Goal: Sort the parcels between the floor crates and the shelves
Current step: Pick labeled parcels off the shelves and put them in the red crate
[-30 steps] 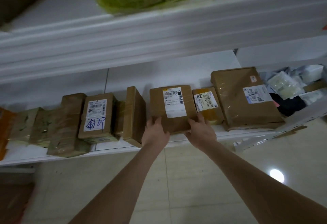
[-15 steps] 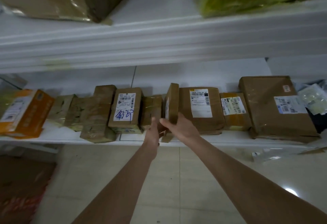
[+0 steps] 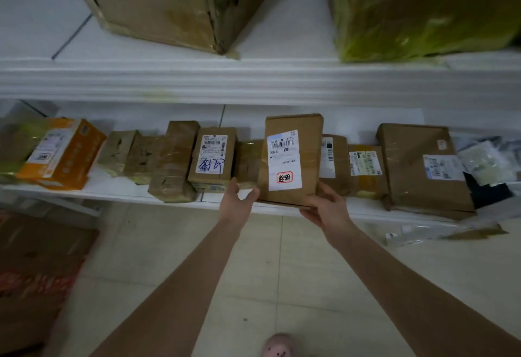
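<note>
Cardboard parcel [image 3: 310, 159] stands tilted on its lower edge at the front lip of the lower shelf [image 3: 127, 197], within the row of boxes [image 3: 211, 156]. Right hand [image 3: 324, 207] pinches its lower right corner, fingers [image 3: 313, 214] curled beneath; left hand [image 3: 236, 201] hovers spread beside the other corner. Held by one corner, it could twist free and drop to the floor [image 3: 282, 272].

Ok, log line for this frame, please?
place: lower shelf | right hand: grips labelled parcel, lower corner | left hand: open, at parcel's left edge | parcel: label facing camera
</note>
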`<state>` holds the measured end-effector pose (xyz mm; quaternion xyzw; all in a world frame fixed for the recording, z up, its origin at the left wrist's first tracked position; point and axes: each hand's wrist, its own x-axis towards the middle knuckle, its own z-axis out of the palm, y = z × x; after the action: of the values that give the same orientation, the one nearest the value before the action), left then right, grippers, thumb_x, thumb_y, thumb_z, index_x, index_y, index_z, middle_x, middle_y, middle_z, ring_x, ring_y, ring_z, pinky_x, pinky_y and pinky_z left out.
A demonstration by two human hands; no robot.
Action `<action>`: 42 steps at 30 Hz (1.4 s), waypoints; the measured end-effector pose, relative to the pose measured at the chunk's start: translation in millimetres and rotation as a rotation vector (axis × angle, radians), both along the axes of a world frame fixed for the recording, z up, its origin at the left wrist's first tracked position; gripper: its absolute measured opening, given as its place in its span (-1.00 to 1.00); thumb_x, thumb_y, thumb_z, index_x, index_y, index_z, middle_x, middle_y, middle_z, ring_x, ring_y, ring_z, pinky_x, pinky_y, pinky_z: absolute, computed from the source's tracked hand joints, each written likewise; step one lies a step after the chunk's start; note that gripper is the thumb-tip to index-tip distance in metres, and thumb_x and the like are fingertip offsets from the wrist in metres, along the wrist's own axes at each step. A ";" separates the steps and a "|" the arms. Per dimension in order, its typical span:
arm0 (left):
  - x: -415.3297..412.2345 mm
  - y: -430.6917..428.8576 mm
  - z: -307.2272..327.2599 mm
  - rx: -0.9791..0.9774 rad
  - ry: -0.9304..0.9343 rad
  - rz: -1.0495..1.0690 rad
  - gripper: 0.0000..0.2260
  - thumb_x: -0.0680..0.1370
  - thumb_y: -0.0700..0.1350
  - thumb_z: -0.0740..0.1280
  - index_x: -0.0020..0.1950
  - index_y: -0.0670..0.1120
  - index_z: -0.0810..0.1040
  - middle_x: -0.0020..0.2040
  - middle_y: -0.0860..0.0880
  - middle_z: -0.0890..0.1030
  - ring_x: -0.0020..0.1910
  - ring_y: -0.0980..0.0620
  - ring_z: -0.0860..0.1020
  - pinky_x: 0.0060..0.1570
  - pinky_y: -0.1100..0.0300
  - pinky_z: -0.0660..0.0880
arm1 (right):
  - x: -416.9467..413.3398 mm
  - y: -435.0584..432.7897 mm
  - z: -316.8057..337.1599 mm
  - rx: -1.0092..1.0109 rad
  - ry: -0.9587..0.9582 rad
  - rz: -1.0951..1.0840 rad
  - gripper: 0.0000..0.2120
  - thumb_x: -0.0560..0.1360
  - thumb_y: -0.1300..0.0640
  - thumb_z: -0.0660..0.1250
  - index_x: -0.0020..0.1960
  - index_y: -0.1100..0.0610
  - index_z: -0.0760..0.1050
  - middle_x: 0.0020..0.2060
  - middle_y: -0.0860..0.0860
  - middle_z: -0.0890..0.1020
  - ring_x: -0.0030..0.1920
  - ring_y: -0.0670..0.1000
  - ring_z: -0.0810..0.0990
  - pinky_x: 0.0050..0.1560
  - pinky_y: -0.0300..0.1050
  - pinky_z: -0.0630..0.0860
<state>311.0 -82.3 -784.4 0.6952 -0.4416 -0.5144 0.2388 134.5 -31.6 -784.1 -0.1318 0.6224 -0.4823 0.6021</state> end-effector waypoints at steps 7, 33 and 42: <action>-4.0 24.0 36.5 0.056 0.136 -0.070 -0.43 0.53 -0.15 0.39 0.50 0.00 0.26 0.21 -0.08 0.57 0.13 -0.03 0.54 0.16 0.03 0.49 | -8.5 28.2 27.9 0.097 -0.081 0.093 -0.47 0.51 0.32 0.30 0.34 -0.16 0.38 0.08 -0.03 0.63 0.12 0.08 0.59 0.13 0.00 0.50; 91.8 126.9 86.0 0.048 -0.225 0.155 -0.53 0.52 -0.21 0.31 0.43 -0.03 0.40 0.12 -0.09 0.62 0.08 -0.11 0.59 0.09 0.00 0.54 | 92.2 54.4 66.3 0.080 0.665 0.683 -0.29 0.33 0.30 0.45 0.41 0.01 0.30 0.03 0.05 0.62 -0.06 0.05 0.56 -0.25 -0.17 0.41; 199.9 162.0 75.2 0.095 -0.190 0.414 -0.57 0.52 -0.25 0.28 0.40 -0.08 0.43 0.17 -0.12 0.58 0.08 -0.13 0.58 0.10 -0.03 0.54 | 207.0 52.9 66.0 0.009 0.733 0.915 -0.39 0.37 0.24 0.43 0.37 -0.01 0.35 0.04 0.00 0.58 -0.10 0.02 0.56 -0.18 -0.10 0.50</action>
<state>511.0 79.8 -709.2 0.8266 -0.2855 -0.4070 0.2636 341.5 21.3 -718.0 -0.5428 0.6718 -0.0934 0.4953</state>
